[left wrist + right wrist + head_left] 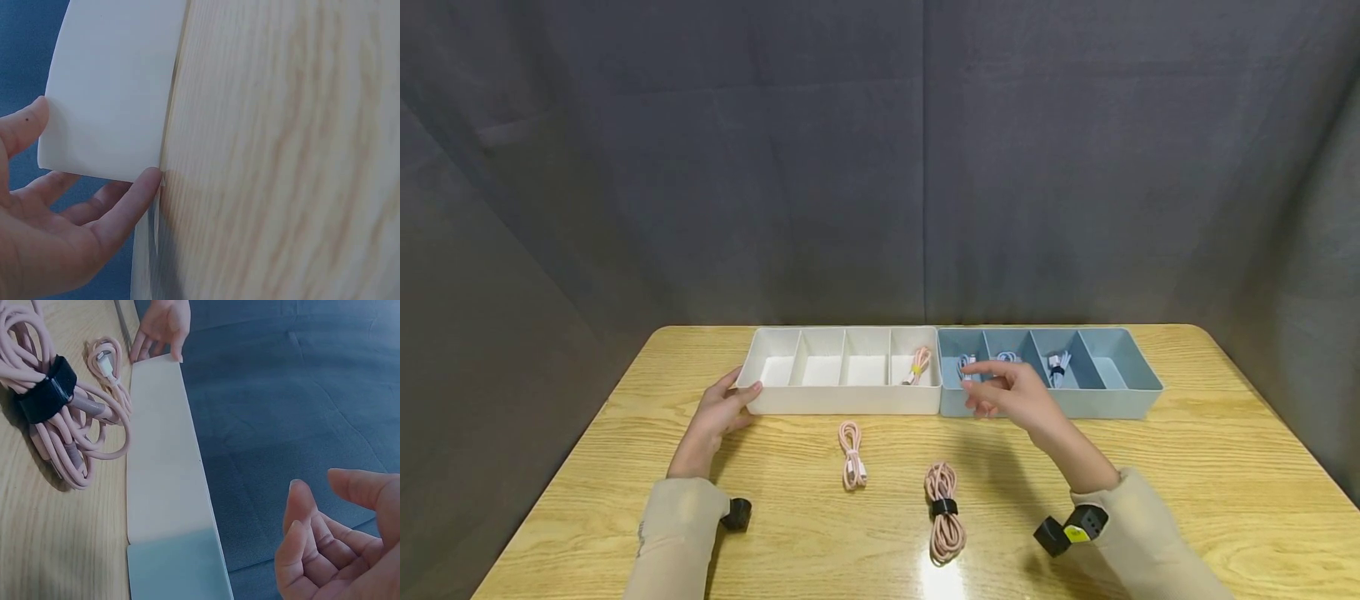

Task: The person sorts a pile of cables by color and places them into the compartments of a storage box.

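My left hand (721, 408) rests at the left end of the white divided box (842, 400), its thumb on the rim. In the left wrist view, the fingers (128, 212) lie along the box's end and lower corner. My right hand (1011, 396) hovers over the left part of the blue divided box (1075, 406), thumb and index finger apart, holding nothing. A pink cable with a yellow tie (919, 365) lies in the white box's rightmost compartment. Bundled blue-white cables (1057, 368) sit in the blue box's three left compartments, partly hidden by the right hand.
On the wooden table (790, 533), in front of the boxes, lie a small pink cable (852, 456) with white plugs and a thicker pink cable (946, 521) with a black strap. The boxes stand end to end near a dark curtain (820, 208).
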Motion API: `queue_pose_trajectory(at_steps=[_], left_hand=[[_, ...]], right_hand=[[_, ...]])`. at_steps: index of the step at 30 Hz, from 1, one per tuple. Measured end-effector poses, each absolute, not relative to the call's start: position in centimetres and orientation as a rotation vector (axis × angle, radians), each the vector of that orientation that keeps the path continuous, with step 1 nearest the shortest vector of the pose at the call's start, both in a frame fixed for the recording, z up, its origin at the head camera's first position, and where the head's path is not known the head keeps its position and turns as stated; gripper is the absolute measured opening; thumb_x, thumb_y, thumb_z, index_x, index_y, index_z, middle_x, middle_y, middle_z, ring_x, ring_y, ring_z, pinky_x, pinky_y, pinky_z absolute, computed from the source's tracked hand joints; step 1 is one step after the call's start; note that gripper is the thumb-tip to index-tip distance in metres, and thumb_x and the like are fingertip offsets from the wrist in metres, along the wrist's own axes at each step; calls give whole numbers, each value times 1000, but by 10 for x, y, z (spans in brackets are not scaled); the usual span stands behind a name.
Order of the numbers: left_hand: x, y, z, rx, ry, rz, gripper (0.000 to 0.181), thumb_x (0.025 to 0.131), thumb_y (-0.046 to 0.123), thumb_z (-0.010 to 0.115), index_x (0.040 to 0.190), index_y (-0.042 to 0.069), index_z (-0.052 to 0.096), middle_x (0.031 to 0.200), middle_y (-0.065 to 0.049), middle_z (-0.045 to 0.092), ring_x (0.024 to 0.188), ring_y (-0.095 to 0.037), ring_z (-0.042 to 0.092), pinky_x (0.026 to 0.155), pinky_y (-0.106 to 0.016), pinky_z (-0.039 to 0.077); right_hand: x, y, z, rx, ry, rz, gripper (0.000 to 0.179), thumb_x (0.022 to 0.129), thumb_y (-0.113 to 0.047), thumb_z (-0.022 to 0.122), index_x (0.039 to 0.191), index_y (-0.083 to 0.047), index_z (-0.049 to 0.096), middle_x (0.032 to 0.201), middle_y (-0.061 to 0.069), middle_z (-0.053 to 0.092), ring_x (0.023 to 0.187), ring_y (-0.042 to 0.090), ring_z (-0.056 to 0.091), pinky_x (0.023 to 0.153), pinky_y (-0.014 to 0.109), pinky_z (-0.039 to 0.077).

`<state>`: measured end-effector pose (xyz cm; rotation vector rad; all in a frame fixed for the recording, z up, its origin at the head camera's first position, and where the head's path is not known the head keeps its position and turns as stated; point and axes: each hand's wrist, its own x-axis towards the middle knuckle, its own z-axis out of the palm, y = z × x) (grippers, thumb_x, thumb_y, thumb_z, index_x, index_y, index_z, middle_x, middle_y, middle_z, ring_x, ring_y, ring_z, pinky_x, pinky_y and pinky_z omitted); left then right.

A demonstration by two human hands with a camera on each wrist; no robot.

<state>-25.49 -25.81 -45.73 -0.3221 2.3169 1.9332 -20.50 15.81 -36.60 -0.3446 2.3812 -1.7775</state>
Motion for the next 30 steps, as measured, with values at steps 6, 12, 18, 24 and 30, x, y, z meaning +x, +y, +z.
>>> queue_pose_trajectory(at_steps=[6,12,18,24,30], left_hand=[[-249,-255,-448,-301,2327,1915,75,86,38,61,145,12,23,129,-23,36,116,-39,42,93,-48,41],[-240,-249,-434,-317,2325,1903,74,87,36,61,145,11,23,128,-22,37,116,-37,43,91,-44,44],[-238,-247,-432,-296,2343,1904,73,88,34,59,145,7,22,127,-24,36,115,-39,44,92,-46,42],[-241,-251,-437,-305,2323,1917,76,86,37,62,145,11,22,129,-22,36,115,-36,43,92,-45,43],[-237,-249,-431,-276,2329,1902,78,86,39,60,145,6,20,126,-24,36,116,-37,43,92,-46,42]], right_hand=[[-198,161,-371,-339,2392,-1771,40,88,-17,61,119,7,54,74,10,65,62,18,60,57,29,50],[-192,164,-377,-334,2385,-1777,39,88,-17,61,118,8,55,73,9,65,63,19,61,58,31,51],[-187,167,-379,-339,2368,-1789,40,88,-17,61,118,8,54,74,11,66,62,18,61,58,34,52],[-184,170,-383,-357,2369,-1760,41,88,-16,61,118,10,53,73,11,65,61,18,61,57,33,52],[-180,174,-393,-353,2299,-1722,44,88,-15,61,120,11,50,76,14,65,64,23,61,59,33,51]])
